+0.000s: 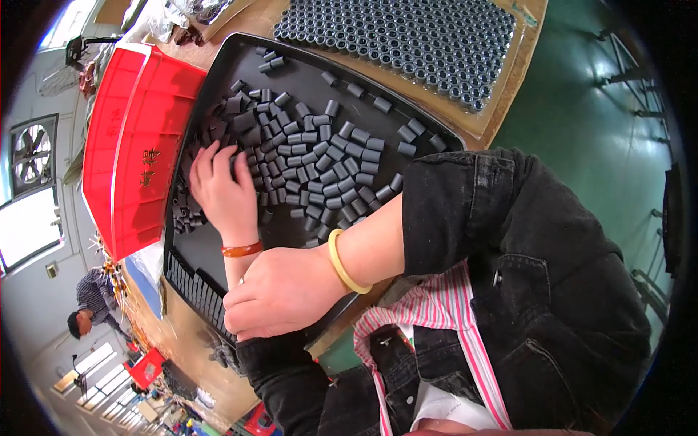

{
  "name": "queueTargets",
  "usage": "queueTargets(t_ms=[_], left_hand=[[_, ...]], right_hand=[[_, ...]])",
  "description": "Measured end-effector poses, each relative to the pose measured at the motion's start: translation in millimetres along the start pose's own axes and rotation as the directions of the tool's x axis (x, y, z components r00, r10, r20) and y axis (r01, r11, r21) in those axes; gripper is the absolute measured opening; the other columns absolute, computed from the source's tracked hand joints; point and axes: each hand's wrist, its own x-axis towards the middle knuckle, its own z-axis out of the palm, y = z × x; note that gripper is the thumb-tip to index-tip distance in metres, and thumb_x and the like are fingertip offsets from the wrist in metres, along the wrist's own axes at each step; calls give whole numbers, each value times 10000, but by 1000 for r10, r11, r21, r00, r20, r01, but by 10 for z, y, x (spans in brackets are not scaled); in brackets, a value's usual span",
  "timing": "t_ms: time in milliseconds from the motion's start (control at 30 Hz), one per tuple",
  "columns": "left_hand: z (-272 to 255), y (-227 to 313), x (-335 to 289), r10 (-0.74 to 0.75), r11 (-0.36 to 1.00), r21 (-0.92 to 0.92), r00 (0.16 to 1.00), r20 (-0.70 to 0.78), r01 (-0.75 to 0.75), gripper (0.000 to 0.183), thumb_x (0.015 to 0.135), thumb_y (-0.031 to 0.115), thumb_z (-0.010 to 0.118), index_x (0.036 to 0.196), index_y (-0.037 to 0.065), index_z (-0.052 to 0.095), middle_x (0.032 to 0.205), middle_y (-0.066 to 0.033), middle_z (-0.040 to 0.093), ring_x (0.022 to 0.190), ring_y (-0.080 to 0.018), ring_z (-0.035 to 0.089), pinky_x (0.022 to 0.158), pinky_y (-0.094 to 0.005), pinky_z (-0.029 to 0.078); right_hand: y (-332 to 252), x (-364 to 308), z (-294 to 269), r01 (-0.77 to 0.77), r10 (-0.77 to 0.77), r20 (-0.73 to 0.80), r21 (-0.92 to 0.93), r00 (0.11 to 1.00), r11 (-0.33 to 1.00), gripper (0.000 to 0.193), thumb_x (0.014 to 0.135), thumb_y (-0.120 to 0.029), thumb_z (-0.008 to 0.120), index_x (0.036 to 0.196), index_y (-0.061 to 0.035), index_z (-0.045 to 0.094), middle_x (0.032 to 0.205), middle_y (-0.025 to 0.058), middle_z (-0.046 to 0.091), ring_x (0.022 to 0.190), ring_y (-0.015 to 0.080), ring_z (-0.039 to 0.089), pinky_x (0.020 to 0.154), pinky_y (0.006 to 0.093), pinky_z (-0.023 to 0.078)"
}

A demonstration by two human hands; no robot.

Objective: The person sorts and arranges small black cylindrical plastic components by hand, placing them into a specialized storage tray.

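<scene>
A large black tray (283, 231) holds many short black cylinders (320, 154) lying loose in a heap. At the heap's left side, my left hand (224, 190) has its fingers curled down, and a dark cylinder shows between thumb and forefinger. My right hand (285, 291) crosses over the left forearm, above the tray's near left part. Its fingers are bent inward and pressed together; whatever they hold is hidden beneath them. Close to it, neat rows of black cylinders (195, 289) line the tray's near left side.
A red plastic bin (138, 145) stands against the tray's left side. Beyond the tray, many dark ring-ended parts (407, 43) stand packed on a brown board (502, 109). Green floor (582, 131) lies to the right. Another person (98, 301) is far off at left.
</scene>
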Motion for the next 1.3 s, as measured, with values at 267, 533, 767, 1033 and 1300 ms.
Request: queueTargets(t_ms=[267, 533, 767, 1033, 1300], left_hand=[[-9, -209, -82, -165, 986, -65, 971, -174, 156, 255, 845, 198, 664, 1067, 75, 637, 1196, -166, 536, 1119, -346, 493, 960, -446, 385], [104, 286, 405, 229, 973, -25, 973, 40, -228, 451, 836, 311, 650, 1261, 177, 585, 1358, -70, 488, 1315, -321, 370, 1102, -510, 251], [372, -308, 458, -40, 980, 201, 987, 156, 8, 366, 890, 307, 544, 1227, 171, 585, 1306, -59, 545, 1289, -321, 408, 1092, -549, 246], [92, -595, 43, -178, 984, 40, 975, 135, 174, 264, 914, 215, 515, 1120, 95, 628, 1236, -101, 563, 1142, -310, 522, 976, -430, 392], [-163, -589, -423, -192, 977, -92, 981, 21, 193, 232, 903, 185, 586, 1093, 54, 610, 1221, -139, 526, 1160, -349, 466, 990, -445, 359]], right_hand=[[1, -34, -30, -50, 49, 35, 16, 998, 999, 131, 883, -198, 607, 878, -85, 540, 781, 51, 549, 692, 230, 591, 564, 346, 471], [20, -10, -30, -67, 64, 55, 54, 996, 996, 128, 890, -183, 608, 889, -79, 534, 765, 55, 537, 692, 242, 587, 559, 348, 470], [59, -18, -27, -92, 90, 46, 45, 995, 995, 132, 893, -183, 604, 881, -78, 525, 743, 60, 513, 679, 243, 579, 547, 356, 461], [45, -28, -47, -105, 104, 66, 19, 992, 994, 141, 895, -193, 600, 871, -77, 524, 746, 65, 512, 678, 250, 580, 552, 355, 463], [35, -35, -33, -98, 94, 56, 78, 994, 992, 133, 888, -177, 603, 855, -75, 524, 756, 77, 530, 674, 272, 573, 553, 367, 463]])
